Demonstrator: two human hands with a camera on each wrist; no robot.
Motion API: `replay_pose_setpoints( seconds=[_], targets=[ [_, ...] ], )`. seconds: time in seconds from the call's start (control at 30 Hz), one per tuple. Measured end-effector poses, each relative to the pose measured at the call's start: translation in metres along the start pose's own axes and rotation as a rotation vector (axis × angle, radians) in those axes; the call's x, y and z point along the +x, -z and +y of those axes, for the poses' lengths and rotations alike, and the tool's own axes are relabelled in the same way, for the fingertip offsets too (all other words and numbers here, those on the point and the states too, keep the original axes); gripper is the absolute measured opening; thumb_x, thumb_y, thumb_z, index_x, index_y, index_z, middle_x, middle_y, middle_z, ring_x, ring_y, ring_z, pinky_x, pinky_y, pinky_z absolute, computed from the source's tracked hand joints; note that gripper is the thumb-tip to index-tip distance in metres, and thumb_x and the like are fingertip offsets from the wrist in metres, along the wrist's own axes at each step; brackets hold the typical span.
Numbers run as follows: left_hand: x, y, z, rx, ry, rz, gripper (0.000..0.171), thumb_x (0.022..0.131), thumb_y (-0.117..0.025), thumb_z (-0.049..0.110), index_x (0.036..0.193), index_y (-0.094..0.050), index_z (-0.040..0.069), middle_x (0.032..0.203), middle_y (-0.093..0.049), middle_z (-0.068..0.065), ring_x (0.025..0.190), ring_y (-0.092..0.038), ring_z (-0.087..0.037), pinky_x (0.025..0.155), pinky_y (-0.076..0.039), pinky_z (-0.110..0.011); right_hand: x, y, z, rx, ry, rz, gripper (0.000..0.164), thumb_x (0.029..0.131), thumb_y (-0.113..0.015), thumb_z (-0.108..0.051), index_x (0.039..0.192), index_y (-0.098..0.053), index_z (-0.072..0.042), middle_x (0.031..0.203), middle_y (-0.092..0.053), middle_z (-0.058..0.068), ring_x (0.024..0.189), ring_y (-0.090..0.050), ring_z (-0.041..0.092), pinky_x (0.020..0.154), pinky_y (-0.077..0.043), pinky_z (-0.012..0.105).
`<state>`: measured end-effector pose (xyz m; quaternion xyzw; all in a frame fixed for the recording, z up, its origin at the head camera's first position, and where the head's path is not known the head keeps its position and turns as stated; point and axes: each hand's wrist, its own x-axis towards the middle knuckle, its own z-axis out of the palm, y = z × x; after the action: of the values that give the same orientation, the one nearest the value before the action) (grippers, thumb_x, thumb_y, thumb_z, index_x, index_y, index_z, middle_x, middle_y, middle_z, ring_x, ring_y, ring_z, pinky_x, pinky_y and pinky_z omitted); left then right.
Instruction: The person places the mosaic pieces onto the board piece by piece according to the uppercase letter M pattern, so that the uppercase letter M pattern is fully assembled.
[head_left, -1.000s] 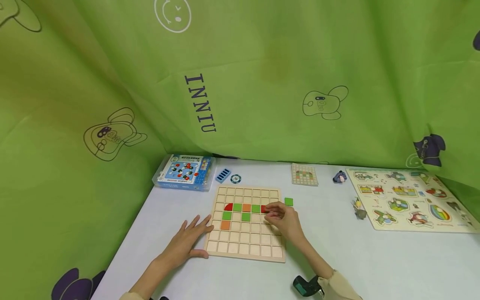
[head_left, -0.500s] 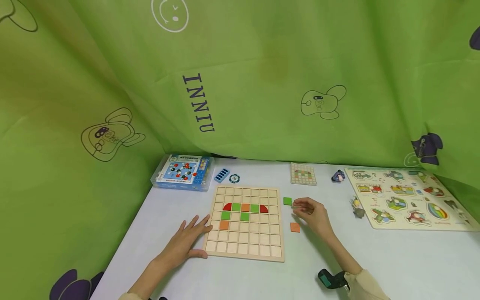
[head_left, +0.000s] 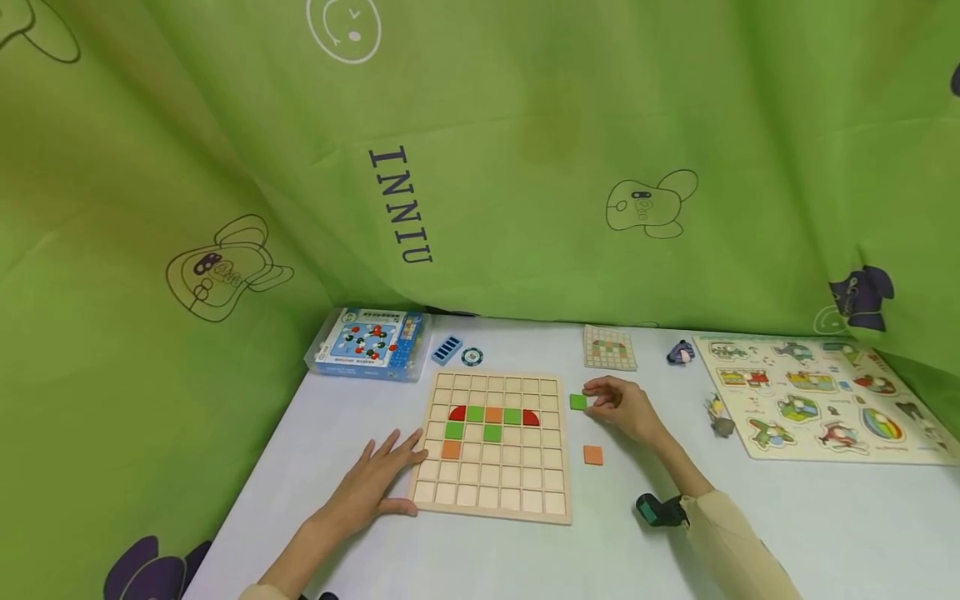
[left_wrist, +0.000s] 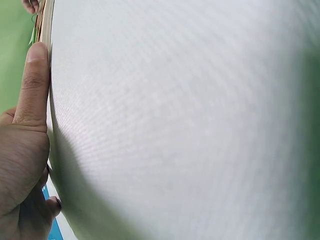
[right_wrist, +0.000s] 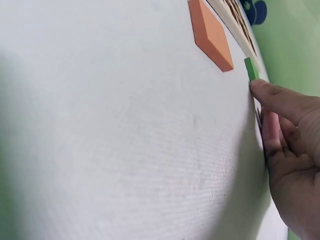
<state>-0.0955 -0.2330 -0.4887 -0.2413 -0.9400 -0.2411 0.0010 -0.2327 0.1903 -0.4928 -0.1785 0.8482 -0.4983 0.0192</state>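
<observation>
A wooden grid board lies on the white table, holding several green and orange square tiles and two red rounded corner tiles. My left hand, fingers spread, rests against the board's left edge; the left wrist view shows its thumb along that edge. To the right of the board, my right hand pinches the near side of a loose green tile between thumb and fingers. The thumb meets the tile's edge in the right wrist view. A loose orange tile lies just below that hand.
A pattern card lies behind the board. At the back left stand a boxed molecule set, a blue striped piece and a round chip. Small figures and a picture puzzle board occupy the right side.
My right hand has left the red corner tile at the board's right, moved right, and closed on the loose green tile. The orange tile came into sight. The left hand stays put.
</observation>
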Motion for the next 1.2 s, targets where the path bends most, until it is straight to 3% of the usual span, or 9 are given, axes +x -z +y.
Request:
replay_pose_setpoints(
  seconds=[0.23, 0.4, 0.73, 1.2],
  targets=[
    [0.001, 0.001, 0.001, 0.002, 0.010, -0.017, 0.076, 0.072, -0.072, 0.046, 0.137, -0.053, 0.011, 0.154, -0.031, -0.011, 0.139, -0.025, -0.044, 0.108, -0.017, -0.067, -0.002, 0.000, -0.001, 0.012, -0.003, 0.033, 0.030, 0.079, -0.074, 0.004, 0.107, -0.064, 0.007, 0.097, -0.069, 0.020, 0.075, -0.062, 0.014, 0.066, -0.052, 0.018],
    [0.001, 0.002, 0.002, 0.002, 0.013, -0.021, 0.075, 0.073, -0.071, 0.046, 0.137, -0.052, 0.011, 0.154, -0.031, -0.012, 0.139, -0.025, -0.044, 0.107, -0.017, -0.067, -0.012, -0.003, -0.010, 0.045, -0.071, 0.104, 0.033, 0.080, -0.073, 0.006, 0.111, -0.062, 0.010, 0.104, -0.068, 0.024, 0.084, -0.068, 0.023, 0.072, -0.053, 0.016],
    [0.001, 0.001, 0.002, 0.004, 0.012, -0.019, 0.075, 0.074, -0.070, 0.047, 0.137, -0.052, 0.011, 0.154, -0.031, -0.011, 0.139, -0.025, -0.044, 0.107, -0.018, -0.068, -0.032, -0.010, -0.027, 0.098, -0.179, 0.130, 0.035, 0.084, -0.071, 0.001, 0.115, -0.059, 0.011, 0.111, -0.066, 0.025, 0.093, -0.068, 0.028, 0.076, -0.051, 0.012],
    [0.001, 0.002, 0.002, 0.009, 0.008, -0.018, 0.075, 0.073, -0.071, 0.047, 0.137, -0.053, 0.011, 0.153, -0.032, -0.012, 0.138, -0.025, -0.045, 0.107, -0.018, -0.068, -0.049, -0.032, -0.045, 0.245, -0.173, 0.094, 0.033, 0.082, -0.072, 0.002, 0.113, -0.061, 0.010, 0.109, -0.066, 0.025, 0.086, -0.068, 0.012, 0.068, -0.054, 0.017]
  ],
)
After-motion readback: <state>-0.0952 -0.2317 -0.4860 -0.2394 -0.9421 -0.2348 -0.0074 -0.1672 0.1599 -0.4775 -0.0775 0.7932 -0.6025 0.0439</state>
